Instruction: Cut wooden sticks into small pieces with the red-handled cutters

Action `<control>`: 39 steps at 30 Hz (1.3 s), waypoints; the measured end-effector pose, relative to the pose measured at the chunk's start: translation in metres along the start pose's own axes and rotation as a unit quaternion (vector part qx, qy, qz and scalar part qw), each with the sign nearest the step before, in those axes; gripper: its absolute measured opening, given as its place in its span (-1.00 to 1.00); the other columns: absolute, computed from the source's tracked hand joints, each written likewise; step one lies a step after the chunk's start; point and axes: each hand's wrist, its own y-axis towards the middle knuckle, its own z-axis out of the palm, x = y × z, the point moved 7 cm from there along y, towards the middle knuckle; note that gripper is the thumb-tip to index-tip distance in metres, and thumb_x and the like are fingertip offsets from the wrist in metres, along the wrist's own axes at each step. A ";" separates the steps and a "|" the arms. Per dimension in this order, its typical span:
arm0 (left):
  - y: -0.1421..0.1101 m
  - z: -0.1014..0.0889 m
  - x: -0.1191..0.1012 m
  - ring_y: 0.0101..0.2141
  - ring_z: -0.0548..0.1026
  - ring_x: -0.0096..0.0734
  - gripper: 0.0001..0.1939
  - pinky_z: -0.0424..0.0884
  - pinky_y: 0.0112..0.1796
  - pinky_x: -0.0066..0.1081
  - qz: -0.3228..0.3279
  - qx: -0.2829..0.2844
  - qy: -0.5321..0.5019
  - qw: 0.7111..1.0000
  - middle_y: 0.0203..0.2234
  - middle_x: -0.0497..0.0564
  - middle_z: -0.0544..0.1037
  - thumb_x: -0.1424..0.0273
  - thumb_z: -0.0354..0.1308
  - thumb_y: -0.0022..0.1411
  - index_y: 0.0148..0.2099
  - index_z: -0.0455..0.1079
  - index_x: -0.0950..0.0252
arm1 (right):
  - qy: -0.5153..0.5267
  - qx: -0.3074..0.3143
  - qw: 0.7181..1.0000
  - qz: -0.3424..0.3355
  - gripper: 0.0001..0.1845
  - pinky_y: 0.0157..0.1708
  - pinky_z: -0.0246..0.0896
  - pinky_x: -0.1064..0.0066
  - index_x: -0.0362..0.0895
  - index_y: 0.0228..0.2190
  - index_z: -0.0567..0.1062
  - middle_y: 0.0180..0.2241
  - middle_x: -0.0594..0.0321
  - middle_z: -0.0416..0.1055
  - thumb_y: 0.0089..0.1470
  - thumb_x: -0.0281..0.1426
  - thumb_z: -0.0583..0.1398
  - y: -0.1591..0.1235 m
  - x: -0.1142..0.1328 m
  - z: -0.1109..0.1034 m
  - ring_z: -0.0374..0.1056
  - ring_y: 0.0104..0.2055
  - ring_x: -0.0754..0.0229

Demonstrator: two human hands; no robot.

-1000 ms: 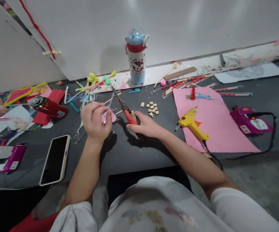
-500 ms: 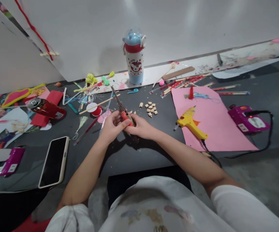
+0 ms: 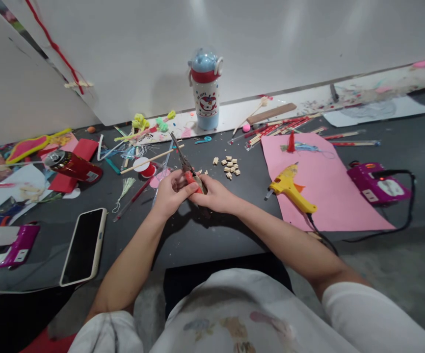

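Observation:
In front of me, my left hand (image 3: 170, 193) and my right hand (image 3: 218, 193) meet, fingers closed around a red-handled metal tool (image 3: 189, 176). Its long dark metal end (image 3: 179, 149) points up and left; its exact kind is unclear, as my fingers cover much of it. A thin wooden stick (image 3: 157, 158) passes close to the metal end; I cannot tell whether they touch. Beyond my right hand lie several short wooden pieces (image 3: 229, 165), with a few more partly hidden just behind my fingers. Left of the metal end is a red spool (image 3: 148, 170) with a white top.
A bottle (image 3: 207, 95) stands at the back. Right are a yellow glue gun (image 3: 289, 189) on pink paper (image 3: 339, 196) and a purple power box (image 3: 378, 184) with a black cable. Left are a phone (image 3: 83, 247), a red can (image 3: 74, 166) and craft scraps.
Both hands keep the same grip on the red-handled tool. The whole view has shifted very slightly; nothing on the table has visibly moved.

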 end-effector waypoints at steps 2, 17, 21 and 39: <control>0.001 0.000 0.001 -0.26 0.56 -0.23 -0.55 0.50 -0.22 -0.28 0.000 0.004 0.010 1.000 -0.29 0.10 0.59 0.12 0.31 -0.06 -0.17 0.41 0.29 | 0.009 0.002 1.000 -0.001 -0.51 -0.33 0.20 0.36 -0.13 -0.17 0.33 -0.28 0.24 0.42 -0.07 -0.08 0.18 0.000 0.001 0.000 0.35 -0.31 0.18; -0.019 -0.048 -0.052 -0.10 0.42 -0.18 -0.65 0.17 -0.02 -0.18 0.219 -0.233 0.543 0.777 -0.16 0.12 0.52 0.29 0.06 0.22 0.04 0.39 0.19 | -0.052 0.034 0.998 0.009 -0.45 -0.40 0.08 0.42 -0.13 -0.31 0.29 -0.39 0.29 0.30 -0.08 0.10 0.13 -0.009 0.010 -0.005 0.21 -0.39 0.25; -0.012 -0.055 -0.039 -0.21 0.48 -0.26 -0.71 0.25 -0.12 -0.27 0.199 -0.213 0.534 0.794 -0.27 0.08 0.56 0.29 0.03 0.26 -0.03 0.44 0.19 | -0.059 0.053 0.997 0.007 -0.46 -0.41 0.09 0.41 -0.13 -0.33 0.30 -0.42 0.30 0.29 -0.08 0.10 0.14 -0.009 0.011 -0.004 0.20 -0.41 0.25; -0.004 -0.062 -0.027 -0.43 0.46 -0.48 -0.78 0.33 -0.33 -0.47 0.253 -0.256 0.354 0.863 -0.49 -0.01 0.53 0.31 0.10 0.23 -0.23 0.53 0.28 | 0.123 0.177 0.976 0.020 -0.58 -0.73 0.02 0.51 -0.08 -0.31 0.17 -0.60 0.48 0.17 0.00 -0.05 0.17 -0.009 0.008 0.007 0.09 -0.69 0.40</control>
